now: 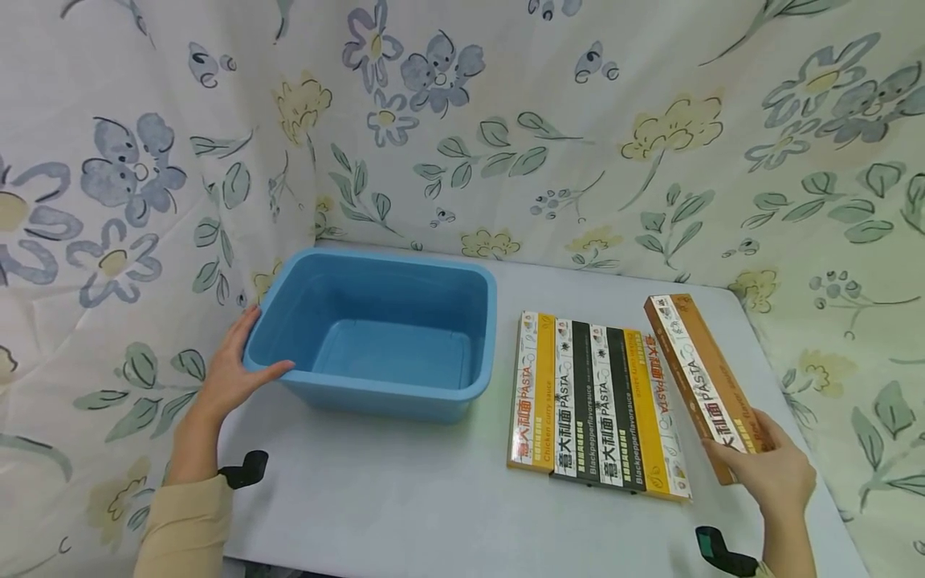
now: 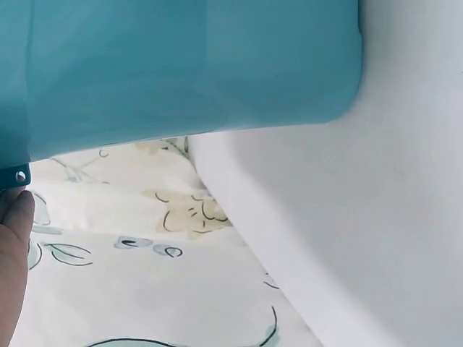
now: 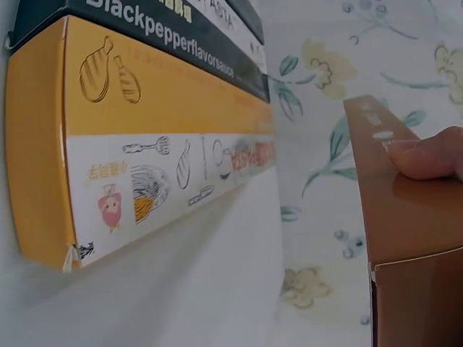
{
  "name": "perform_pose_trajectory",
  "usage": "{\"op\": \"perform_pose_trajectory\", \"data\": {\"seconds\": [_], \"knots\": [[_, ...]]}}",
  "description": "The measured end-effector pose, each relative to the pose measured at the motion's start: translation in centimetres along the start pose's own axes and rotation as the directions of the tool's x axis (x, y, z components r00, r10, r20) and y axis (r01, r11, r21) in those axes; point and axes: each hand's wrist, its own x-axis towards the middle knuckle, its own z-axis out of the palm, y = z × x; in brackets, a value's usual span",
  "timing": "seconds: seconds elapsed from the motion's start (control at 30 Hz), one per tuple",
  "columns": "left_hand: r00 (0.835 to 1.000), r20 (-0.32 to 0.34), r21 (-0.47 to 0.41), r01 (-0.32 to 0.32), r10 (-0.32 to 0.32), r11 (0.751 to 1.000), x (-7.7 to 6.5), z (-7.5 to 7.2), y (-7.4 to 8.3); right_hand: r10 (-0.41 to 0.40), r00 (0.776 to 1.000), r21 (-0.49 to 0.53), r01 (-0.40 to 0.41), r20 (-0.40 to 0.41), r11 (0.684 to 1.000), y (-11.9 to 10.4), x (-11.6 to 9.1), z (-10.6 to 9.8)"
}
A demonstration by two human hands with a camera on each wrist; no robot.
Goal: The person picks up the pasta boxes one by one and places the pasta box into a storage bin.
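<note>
A blue plastic basin [image 1: 376, 395] stands at the left of the table. My left hand [image 1: 234, 361] holds its near left corner, thumb along the front rim and fingers at the left side; in the left wrist view the fingertips [image 2: 20, 210] meet the rim's lip. On the right, my right hand [image 1: 776, 466] grips the near end of a brown pasta box [image 1: 704, 369], tilted beside the other boxes. My right thumb [image 3: 423, 155] presses on its face in the right wrist view. Several yellow and black pasta boxes [image 1: 600, 401] lie side by side between basin and right hand.
The white table [image 1: 405, 490] ends at the right in a slanting edge. A floral curtain [image 1: 506, 160] hangs behind it and at both sides. The last yellow box [image 3: 159, 173] in the row has its print upside down.
</note>
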Motion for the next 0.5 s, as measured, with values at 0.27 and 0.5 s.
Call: {"op": "perform_pose_trajectory", "data": {"seconds": [0.27,0.5], "knots": [[0.999,0.029,0.056,-0.047,0.046,0.997,0.1,-0.4,0.2,-0.101,0.995,-0.009,0.101,0.007,0.995,-1.7,-0.9,-0.8],[0.996,0.037,0.035,-0.083,0.082,0.996,0.0,-0.5,0.1,-0.183,0.981,-0.002,0.183,0.066,0.983,-3.3,-1.7,-1.6]]}}
